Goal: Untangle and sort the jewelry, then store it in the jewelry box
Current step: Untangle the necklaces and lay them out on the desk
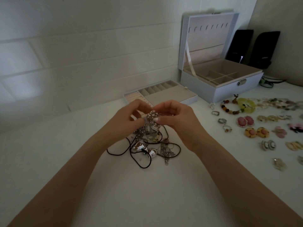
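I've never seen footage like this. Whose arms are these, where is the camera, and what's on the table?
No machine here: a person wears one camera on the head, looking down at their own hands. The left hand and right hand both pinch a silver beaded piece above a tangle of cords and chains on the white table. To the right lie sorted rings, earrings and a beaded bracelet. Behind stands the open jewelry box, its tray set out beside it.

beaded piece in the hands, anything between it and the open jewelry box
Nothing solid: the jewelry box stands open behind and to the right, the lift-out tray beside that path. But the beaded piece seems joined to the tangle below.
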A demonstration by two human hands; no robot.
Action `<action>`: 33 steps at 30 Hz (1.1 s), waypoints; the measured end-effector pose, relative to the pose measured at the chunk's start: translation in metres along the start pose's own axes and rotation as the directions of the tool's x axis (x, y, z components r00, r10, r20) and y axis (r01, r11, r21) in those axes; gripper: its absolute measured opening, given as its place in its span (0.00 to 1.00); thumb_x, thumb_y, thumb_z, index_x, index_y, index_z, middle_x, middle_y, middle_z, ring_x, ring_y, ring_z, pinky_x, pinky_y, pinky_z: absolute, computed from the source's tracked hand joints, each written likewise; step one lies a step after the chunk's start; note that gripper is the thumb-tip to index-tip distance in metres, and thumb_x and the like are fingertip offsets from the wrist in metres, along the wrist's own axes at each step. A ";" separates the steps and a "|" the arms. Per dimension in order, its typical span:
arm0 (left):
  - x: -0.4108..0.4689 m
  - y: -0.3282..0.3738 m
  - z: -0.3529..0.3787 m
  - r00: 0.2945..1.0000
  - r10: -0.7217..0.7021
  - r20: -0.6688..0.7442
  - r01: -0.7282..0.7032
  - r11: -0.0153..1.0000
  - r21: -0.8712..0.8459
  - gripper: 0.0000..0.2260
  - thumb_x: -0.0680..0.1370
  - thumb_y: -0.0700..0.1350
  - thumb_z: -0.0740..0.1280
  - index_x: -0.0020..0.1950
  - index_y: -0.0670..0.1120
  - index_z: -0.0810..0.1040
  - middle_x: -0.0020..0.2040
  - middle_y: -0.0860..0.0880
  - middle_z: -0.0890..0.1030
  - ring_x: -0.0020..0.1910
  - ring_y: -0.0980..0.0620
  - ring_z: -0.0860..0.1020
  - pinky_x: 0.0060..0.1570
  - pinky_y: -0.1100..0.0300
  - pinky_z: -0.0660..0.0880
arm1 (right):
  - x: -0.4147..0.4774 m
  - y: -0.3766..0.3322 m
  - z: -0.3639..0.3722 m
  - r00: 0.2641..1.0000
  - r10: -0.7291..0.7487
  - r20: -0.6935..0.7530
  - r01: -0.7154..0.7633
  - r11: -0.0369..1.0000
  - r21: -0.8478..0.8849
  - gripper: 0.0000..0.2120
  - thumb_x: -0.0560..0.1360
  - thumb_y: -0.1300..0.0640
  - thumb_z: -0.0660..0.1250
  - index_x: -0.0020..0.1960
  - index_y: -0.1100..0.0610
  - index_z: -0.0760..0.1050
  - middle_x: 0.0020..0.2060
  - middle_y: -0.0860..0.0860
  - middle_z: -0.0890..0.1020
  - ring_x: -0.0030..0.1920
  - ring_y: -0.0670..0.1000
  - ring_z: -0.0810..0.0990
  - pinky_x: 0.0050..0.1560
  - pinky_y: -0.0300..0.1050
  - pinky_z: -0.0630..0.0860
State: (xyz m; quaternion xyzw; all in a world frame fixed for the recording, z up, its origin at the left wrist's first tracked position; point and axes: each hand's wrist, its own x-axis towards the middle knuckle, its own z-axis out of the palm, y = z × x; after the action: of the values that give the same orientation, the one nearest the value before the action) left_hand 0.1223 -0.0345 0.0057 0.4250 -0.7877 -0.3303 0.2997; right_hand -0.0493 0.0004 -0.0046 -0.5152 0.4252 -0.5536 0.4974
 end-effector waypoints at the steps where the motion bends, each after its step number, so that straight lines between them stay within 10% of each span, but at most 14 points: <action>1: 0.000 0.002 0.002 0.997 -0.043 0.066 0.051 0.992 -0.115 0.08 0.75 0.43 0.66 0.52 0.53 0.73 0.47 0.54 0.82 0.41 0.57 0.79 0.38 0.68 0.74 | 0.000 0.000 0.001 0.999 -0.031 -0.017 0.030 0.999 -0.031 0.13 0.67 0.74 0.70 0.47 0.60 0.78 0.42 0.54 0.83 0.43 0.48 0.81 0.45 0.38 0.78; 18: -0.002 0.005 0.009 0.986 0.024 -0.166 -0.099 0.881 -0.462 0.06 0.74 0.29 0.64 0.45 0.38 0.71 0.41 0.45 0.79 0.39 0.53 0.81 0.39 0.62 0.79 | 0.000 -0.004 0.000 1.000 0.008 0.005 -0.007 0.986 -0.165 0.06 0.71 0.63 0.72 0.47 0.56 0.79 0.37 0.52 0.81 0.37 0.44 0.79 0.39 0.35 0.75; 24: 0.000 0.004 0.009 0.983 0.020 -0.183 -0.094 0.911 -0.403 0.05 0.76 0.33 0.64 0.44 0.41 0.71 0.36 0.50 0.79 0.31 0.57 0.77 0.31 0.67 0.73 | 0.000 -0.008 0.000 0.999 -0.020 -0.031 0.020 1.000 -0.003 0.03 0.73 0.64 0.70 0.42 0.61 0.76 0.38 0.55 0.82 0.40 0.50 0.81 0.50 0.46 0.80; 33: -0.001 0.002 0.008 0.994 0.011 -0.106 -0.033 0.977 -0.209 0.07 0.70 0.36 0.66 0.44 0.47 0.75 0.40 0.54 0.79 0.39 0.54 0.75 0.40 0.61 0.72 | 0.000 -0.012 -0.005 1.000 -0.022 0.009 0.020 0.990 0.140 0.10 0.72 0.71 0.66 0.44 0.57 0.76 0.35 0.48 0.82 0.35 0.45 0.80 0.37 0.37 0.76</action>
State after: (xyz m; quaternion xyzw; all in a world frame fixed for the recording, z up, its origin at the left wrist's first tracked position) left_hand 0.1158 -0.0310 0.0024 0.3988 -0.7363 -0.3859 0.3872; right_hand -0.0552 0.0021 0.0071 -0.4864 0.3774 -0.5846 0.5285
